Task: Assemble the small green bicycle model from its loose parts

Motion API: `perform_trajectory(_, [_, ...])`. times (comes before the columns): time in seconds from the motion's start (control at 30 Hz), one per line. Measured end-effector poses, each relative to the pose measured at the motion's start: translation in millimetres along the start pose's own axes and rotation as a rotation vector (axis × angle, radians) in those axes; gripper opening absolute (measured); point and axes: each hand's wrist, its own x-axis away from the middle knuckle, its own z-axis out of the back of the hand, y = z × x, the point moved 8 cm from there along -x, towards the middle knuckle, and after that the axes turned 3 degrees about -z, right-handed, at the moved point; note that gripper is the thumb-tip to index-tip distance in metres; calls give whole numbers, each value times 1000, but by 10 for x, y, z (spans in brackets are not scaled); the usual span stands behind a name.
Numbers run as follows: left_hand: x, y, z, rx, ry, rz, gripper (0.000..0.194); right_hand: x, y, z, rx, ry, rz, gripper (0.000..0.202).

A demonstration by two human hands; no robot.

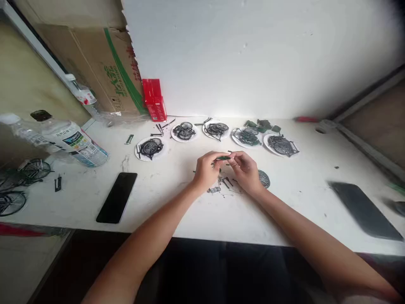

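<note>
Over the middle of the white table, my left hand (pixel 206 169) is closed on a small dark green part (pixel 224 158), a thin piece whose exact kind I cannot make out. My right hand (pixel 246 169) pinches at the right end of the same part, its fingertips close to those of the left. Below the hands lie loose small model-bicycle pieces, among them short dark bars (pixel 227 182) and a small grey frame-like piece (pixel 214 190). A miniature spoked wheel (pixel 263 179) lies partly hidden behind my right wrist.
Several white round plates with model-bicycle parts stand behind the hands, such as the left plate (pixel 138 154). A black phone (pixel 117 197) lies at left, near a large bottle (pixel 76 141) and assembled miniature bicycles (pixel 34 169). A red box (pixel 155 101) stands behind; a dark flat slab (pixel 367 211) lies right.
</note>
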Motion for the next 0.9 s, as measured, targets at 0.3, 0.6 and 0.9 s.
perform_trajectory(0.3, [-27,43,-2,-5,-14,21,28,-35,-36,5,-39,-25,-7,43])
perform_trajectory(0.6, [-45,46,48,11,11,2,34,-72,-9,-73,-149,-106,-88,42])
perform_trajectory(0.9, [-59,41,73,-31,-3,-7,40,-95,-45,-85,-149,-164,-143,44])
